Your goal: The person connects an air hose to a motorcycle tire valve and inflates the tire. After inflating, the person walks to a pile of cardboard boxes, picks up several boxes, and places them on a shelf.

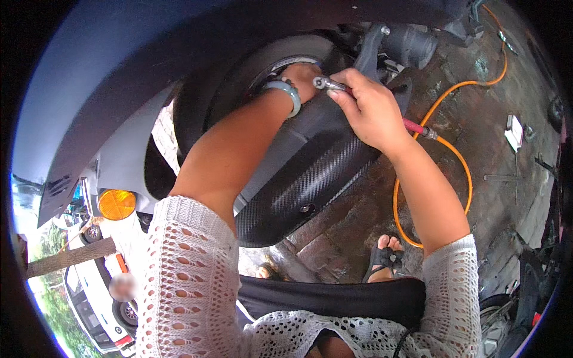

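My right hand is wrapped around an air ratchet wrench with a red body. Its metal head points left, beside my left hand. The left hand, with a pale bangle at the wrist, reaches in at the rear wheel of a motor scooter. Its fingers are hidden, so whether they hold anything does not show. Below both hands lies the scooter's exhaust muffler, under a black carbon-patterned cover. An orange air hose runs from the wrench's rear end.
The hose loops over the dark, stained floor at the right. A small white box and a thin T-shaped tool lie farther right. The scooter's dark bodywork overhangs at upper left, with an orange reflector. My sandaled foot stands below.
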A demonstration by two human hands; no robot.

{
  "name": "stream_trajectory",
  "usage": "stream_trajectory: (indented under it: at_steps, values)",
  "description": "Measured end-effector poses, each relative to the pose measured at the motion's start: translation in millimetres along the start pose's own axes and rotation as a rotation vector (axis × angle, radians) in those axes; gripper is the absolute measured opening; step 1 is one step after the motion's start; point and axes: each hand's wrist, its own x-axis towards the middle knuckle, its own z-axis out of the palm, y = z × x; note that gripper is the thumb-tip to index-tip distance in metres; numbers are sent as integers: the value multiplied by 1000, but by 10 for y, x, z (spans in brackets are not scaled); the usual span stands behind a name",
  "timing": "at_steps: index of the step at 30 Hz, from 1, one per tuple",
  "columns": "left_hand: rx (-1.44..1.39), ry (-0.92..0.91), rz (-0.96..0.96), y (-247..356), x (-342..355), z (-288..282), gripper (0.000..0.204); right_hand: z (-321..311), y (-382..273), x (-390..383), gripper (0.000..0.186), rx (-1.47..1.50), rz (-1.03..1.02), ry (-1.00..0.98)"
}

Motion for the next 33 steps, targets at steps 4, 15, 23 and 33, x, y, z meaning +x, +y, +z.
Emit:
stream_trajectory:
  at_steps: [4, 15, 23, 33]
  values:
    - [24, 12, 101, -36, 3, 11, 30, -13, 12, -7, 21, -24, 25, -23]
    - [115, -75, 139, 59, -78, -150, 33, 0, -2, 5, 20, -6, -15, 17]
    - [88, -58, 99, 151, -54, -193, 33, -22, 9, -10, 21, 16, 7, 9]
    - [32, -89, 60, 226, -331, -426, 39, -64, 8, -47, 26, 102, 21, 16]
